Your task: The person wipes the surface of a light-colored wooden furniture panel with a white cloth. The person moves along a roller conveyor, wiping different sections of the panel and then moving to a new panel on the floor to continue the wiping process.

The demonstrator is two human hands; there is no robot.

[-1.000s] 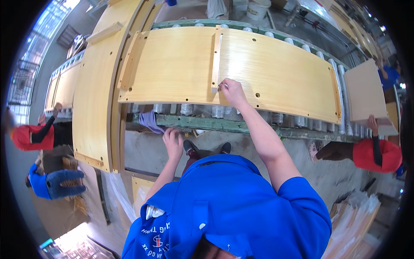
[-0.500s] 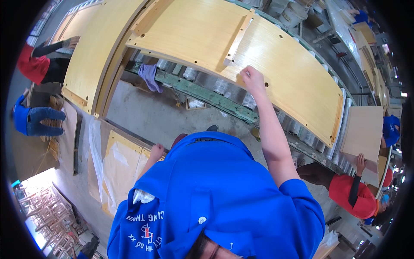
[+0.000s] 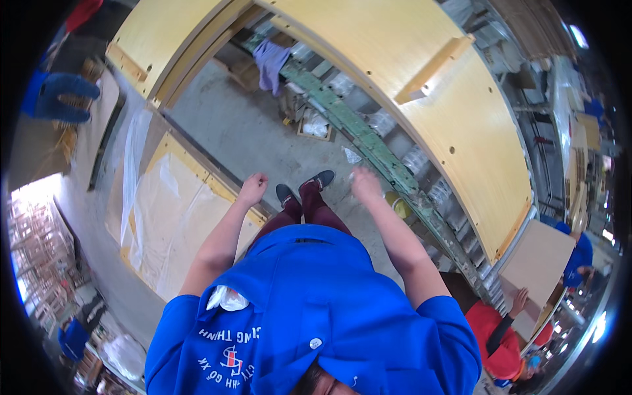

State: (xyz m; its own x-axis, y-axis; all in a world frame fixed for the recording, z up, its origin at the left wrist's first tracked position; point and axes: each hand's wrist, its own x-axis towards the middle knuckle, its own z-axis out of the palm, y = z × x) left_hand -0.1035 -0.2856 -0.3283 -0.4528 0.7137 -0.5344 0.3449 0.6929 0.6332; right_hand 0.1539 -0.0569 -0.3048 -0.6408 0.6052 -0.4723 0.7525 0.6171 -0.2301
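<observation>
My left hand hangs low in front of my body, its fingers curled in; whatever may be inside them is hidden. It is nearest to a stack of flat boards under clear plastic film. To the right, my right hand is lowered beside the green conveyor frame, and motion smears its fingers. Beyond it lies a long pale wooden panel with drilled holes, resting on the conveyor. A wooden strip crosses that panel. Neither hand touches the panel.
Another wooden panel stands at the far left. A purple cloth hangs over the conveyor frame; a small wooden box sits on the floor. At right, a person in red touches a large board box. Other people are farther off.
My right hand has left the panel and come down toward my body. My left hand has moved forward, showing more forearm. The view has turned, and my feet now show.
</observation>
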